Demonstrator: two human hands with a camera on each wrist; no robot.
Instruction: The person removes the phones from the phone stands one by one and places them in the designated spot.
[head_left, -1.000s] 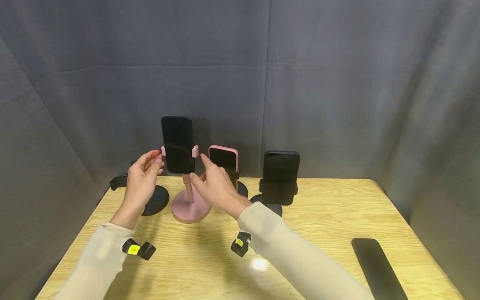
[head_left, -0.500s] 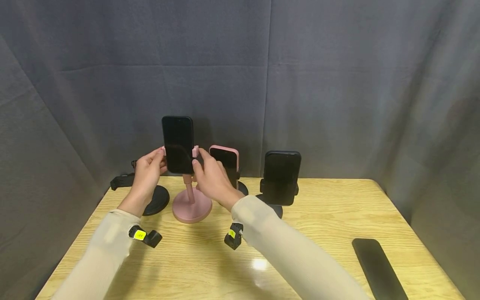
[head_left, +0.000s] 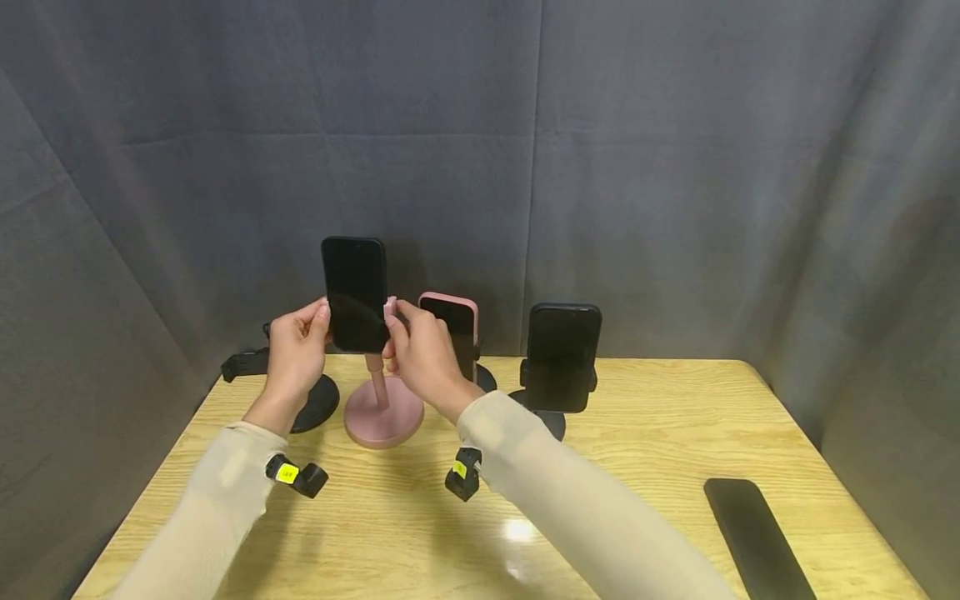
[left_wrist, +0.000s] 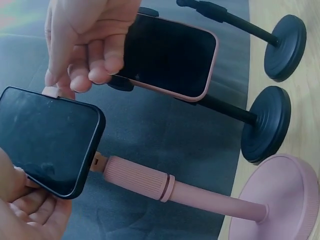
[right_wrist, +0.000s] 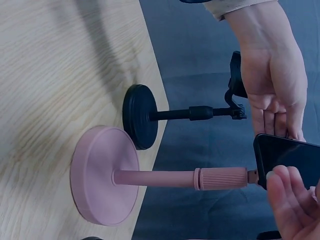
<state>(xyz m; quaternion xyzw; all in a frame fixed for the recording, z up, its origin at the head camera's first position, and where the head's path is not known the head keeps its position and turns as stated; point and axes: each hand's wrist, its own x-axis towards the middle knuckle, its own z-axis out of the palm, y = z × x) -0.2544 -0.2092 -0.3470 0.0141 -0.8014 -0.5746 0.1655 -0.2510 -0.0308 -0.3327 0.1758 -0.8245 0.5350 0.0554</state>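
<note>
left hand (head_left: 293,348), right hand (head_left: 427,348): both pinching pink clamp (head_left: 390,307)
clamp is flanking black phone (head_left: 355,287); only head view is showing black slab (head_left: 757,537) near right edge of table (head_left: 645,475).

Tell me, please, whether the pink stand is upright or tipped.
Upright: the pink stand sits with its base flat on the table.
</note>
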